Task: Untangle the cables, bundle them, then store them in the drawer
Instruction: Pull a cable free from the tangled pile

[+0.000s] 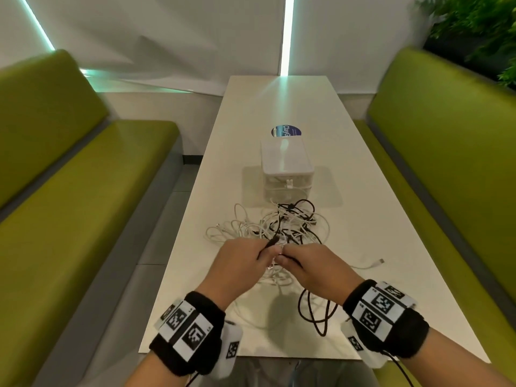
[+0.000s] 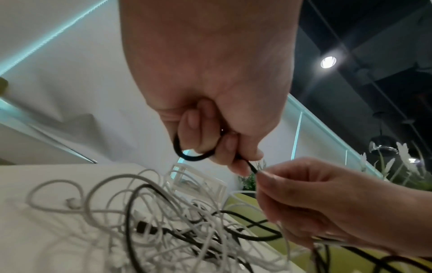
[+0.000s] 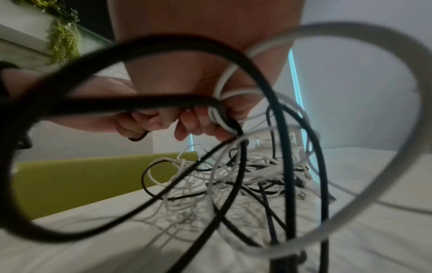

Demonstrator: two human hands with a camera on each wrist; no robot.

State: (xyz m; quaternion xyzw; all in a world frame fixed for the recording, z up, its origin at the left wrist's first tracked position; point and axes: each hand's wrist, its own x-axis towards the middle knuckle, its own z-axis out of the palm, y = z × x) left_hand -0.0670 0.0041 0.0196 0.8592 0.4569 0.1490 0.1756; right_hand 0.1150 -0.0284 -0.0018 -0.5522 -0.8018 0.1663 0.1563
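Observation:
A tangle of white and black cables point(image 1: 282, 227) lies on the white table point(image 1: 363, 219), in front of a small translucent drawer box point(image 1: 286, 174). My left hand point(image 1: 240, 263) pinches a black cable point(image 2: 194, 157) that loops under its curled fingers. My right hand point(image 1: 304, 266), touching the left, grips a bunch of white and black cables point(image 3: 219, 114). Black cable loops point(image 1: 315, 311) hang down from it to the table near the front edge. In the right wrist view, big blurred loops cross the lens.
Green benches point(image 1: 69, 205) flank the table on both sides. A round blue sticker point(image 1: 286, 131) sits behind the drawer box. A white plug end point(image 1: 381, 261) lies loose to the right of my hands. Plants point(image 1: 480, 29) stand at far right.

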